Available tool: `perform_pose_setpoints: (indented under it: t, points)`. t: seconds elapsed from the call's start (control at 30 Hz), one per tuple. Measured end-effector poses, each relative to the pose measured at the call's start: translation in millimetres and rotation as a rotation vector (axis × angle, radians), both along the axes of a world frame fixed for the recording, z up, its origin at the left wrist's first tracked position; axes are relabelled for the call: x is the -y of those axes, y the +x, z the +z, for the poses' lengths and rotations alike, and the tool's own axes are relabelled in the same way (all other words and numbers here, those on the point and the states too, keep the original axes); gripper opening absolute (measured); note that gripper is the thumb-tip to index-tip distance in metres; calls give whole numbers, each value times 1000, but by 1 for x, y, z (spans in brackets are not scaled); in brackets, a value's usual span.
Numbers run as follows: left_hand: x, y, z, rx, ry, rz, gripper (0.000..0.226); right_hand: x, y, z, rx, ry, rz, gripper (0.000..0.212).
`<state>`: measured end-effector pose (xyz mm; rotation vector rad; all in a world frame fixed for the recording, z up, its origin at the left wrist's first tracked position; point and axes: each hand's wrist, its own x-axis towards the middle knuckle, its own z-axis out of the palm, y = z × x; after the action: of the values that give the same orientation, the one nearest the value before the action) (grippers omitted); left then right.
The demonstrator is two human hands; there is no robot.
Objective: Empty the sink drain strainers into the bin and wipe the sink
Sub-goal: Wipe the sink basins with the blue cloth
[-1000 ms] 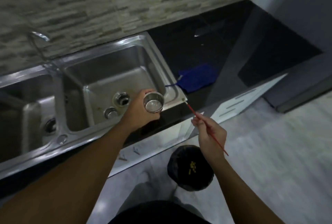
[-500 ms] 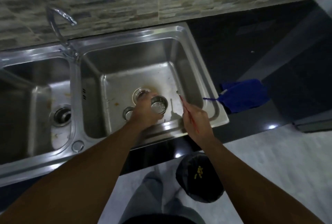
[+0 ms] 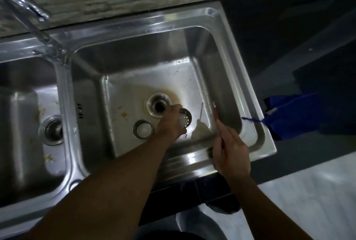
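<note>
The left hand [image 3: 171, 122] grips a strainer [image 3: 185, 119] low in the right basin [image 3: 227, 89], just beside the open drain [image 3: 159, 105]. The right hand [image 3: 230, 153], over the sink's front rim, pinches a thin red stick [image 3: 216, 115]. A blue cloth [image 3: 292, 114] lies on the counter.

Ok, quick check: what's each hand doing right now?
Left hand: closed on the round perforated steel strainer basket, beside the open drain.
Right hand: closed on the thin red-handled stick.
</note>
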<state>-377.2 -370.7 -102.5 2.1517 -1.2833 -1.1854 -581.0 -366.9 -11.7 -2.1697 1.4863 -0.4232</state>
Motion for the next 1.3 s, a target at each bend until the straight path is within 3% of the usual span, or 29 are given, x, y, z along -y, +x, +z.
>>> perform_pose_setpoints:
  t: [0.43, 0.7, 0.93, 1.07, 1.17, 1.3]
  points:
    - [2, -7, -38, 79, -38, -84, 92, 0, 3, -4, 12, -12, -21, 43]
    - [-6, -5, -34, -118, 63, 96, 126, 0, 2, -6, -3, -30, -40, 40]
    - [-31, 4, 16, -27, -19, 156, 62, 0, 1, -8, 37, -68, -16, 39]
    - [-66, -13, 54, -74, -44, 163, 61, 2, 0, -10, 53, -70, -17, 41]
    - [-89, -34, 65, 172, -47, 2, 45, 0, 0, -9, 109, -88, -35, 42]
    - [-98, -49, 78, 304, -103, -113, 45, 2, -7, -7, 193, -84, 19, 41]
